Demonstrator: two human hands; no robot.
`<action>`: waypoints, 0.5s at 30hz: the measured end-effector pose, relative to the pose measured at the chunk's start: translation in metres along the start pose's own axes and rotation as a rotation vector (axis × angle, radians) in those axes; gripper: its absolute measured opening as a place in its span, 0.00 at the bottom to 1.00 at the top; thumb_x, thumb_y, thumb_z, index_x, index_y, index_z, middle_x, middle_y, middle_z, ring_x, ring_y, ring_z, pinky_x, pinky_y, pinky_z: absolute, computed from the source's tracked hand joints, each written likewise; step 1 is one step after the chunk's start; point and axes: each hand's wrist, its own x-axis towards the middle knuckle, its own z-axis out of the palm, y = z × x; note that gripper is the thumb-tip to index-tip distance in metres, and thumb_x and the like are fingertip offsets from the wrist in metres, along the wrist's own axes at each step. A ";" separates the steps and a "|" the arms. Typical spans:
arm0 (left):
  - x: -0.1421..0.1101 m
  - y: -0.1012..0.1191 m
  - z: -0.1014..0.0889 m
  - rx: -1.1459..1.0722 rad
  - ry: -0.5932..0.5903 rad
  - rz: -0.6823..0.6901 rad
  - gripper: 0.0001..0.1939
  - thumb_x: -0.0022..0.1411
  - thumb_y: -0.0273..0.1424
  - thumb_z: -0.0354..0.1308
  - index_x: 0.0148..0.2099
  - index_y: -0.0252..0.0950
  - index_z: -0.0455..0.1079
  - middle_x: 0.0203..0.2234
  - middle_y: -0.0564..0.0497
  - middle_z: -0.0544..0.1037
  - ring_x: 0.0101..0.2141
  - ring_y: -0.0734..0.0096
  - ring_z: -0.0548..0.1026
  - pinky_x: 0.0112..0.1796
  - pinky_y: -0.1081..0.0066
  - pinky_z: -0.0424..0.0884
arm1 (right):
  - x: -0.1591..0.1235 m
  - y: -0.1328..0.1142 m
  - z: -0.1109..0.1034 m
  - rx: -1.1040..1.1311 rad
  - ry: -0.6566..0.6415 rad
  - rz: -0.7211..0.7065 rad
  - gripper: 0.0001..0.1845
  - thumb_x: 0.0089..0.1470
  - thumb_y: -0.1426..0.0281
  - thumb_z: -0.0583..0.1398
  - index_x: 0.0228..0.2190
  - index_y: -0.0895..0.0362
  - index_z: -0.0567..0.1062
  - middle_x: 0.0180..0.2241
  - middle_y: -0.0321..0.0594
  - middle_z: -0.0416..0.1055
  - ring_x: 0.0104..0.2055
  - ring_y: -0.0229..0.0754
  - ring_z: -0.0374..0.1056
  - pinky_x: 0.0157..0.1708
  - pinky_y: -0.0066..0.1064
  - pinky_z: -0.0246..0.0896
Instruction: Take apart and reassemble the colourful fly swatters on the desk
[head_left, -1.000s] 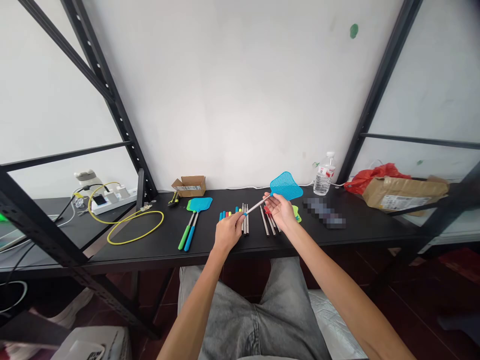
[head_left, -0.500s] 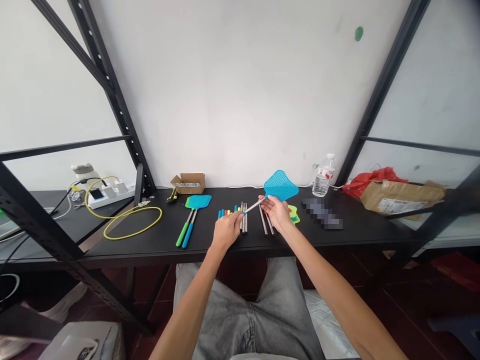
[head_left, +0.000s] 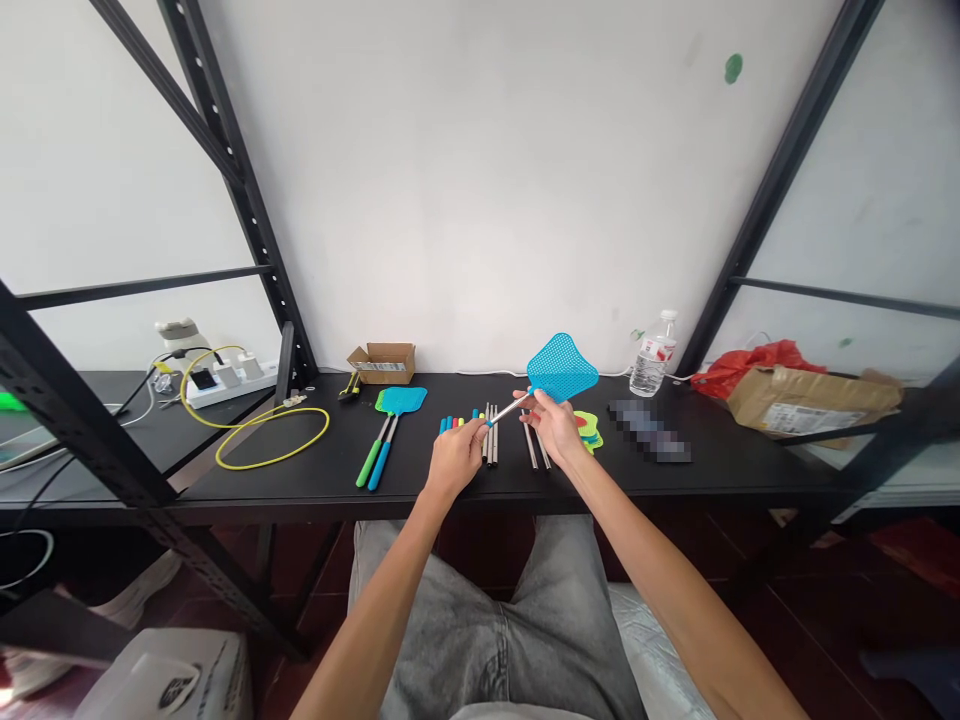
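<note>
A fly swatter with a blue mesh head [head_left: 562, 366] and a metal shaft is held aslant above the table, its head up and to the right. My left hand [head_left: 454, 457] is closed round its lower end, where a bit of blue shows; the fingers cover the rest. At the neck under the mesh, my right hand [head_left: 556, 424] pinches the swatter. Loose metal rods [head_left: 492, 447] lie between my hands, with more rods [head_left: 529, 447] below my right hand. Coloured handles [head_left: 448, 425] lie behind my left hand, partly hidden. Green and red swatter heads [head_left: 589, 430] are stacked beside my right hand.
Whole swatters [head_left: 403, 401], blue and green, lie on the left. Behind them stands a small cardboard box [head_left: 386, 364]. A yellow cable [head_left: 274, 467] loops near a power strip [head_left: 234, 385]. To the right are a water bottle [head_left: 651, 362], a blurred object [head_left: 649, 432] and a parcel [head_left: 814, 400].
The view has swung slightly left, so the table's things appear shifted right. Both hands keep the same hold on the swatter, with barely any movement.
</note>
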 end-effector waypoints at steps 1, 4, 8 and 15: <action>0.000 0.000 0.000 0.000 -0.010 0.000 0.20 0.73 0.38 0.41 0.47 0.39 0.74 0.30 0.48 0.79 0.31 0.67 0.77 0.31 0.73 0.62 | 0.000 0.000 -0.002 -0.011 -0.005 0.004 0.12 0.49 0.60 0.67 0.30 0.56 0.76 0.39 0.45 0.80 0.42 0.46 0.75 0.29 0.27 0.70; 0.000 0.002 -0.001 0.004 -0.023 0.000 0.19 0.73 0.37 0.41 0.48 0.40 0.73 0.30 0.49 0.80 0.32 0.67 0.77 0.32 0.73 0.62 | 0.001 0.002 -0.007 -0.059 0.022 0.031 0.14 0.47 0.59 0.68 0.30 0.56 0.77 0.38 0.46 0.80 0.41 0.45 0.76 0.28 0.27 0.70; 0.000 0.006 -0.003 0.016 0.012 -0.051 0.17 0.73 0.37 0.41 0.53 0.41 0.69 0.34 0.49 0.80 0.34 0.66 0.77 0.32 0.73 0.63 | -0.006 -0.001 -0.020 -0.170 0.115 0.040 0.16 0.47 0.59 0.68 0.35 0.56 0.78 0.38 0.45 0.80 0.36 0.42 0.76 0.28 0.26 0.69; -0.001 0.007 -0.006 -0.024 0.089 -0.119 0.18 0.71 0.35 0.46 0.60 0.40 0.62 0.42 0.48 0.79 0.35 0.67 0.76 0.33 0.73 0.64 | -0.041 -0.016 -0.060 -0.632 0.231 -0.165 0.15 0.52 0.58 0.62 0.35 0.56 0.79 0.33 0.45 0.79 0.32 0.43 0.73 0.26 0.28 0.65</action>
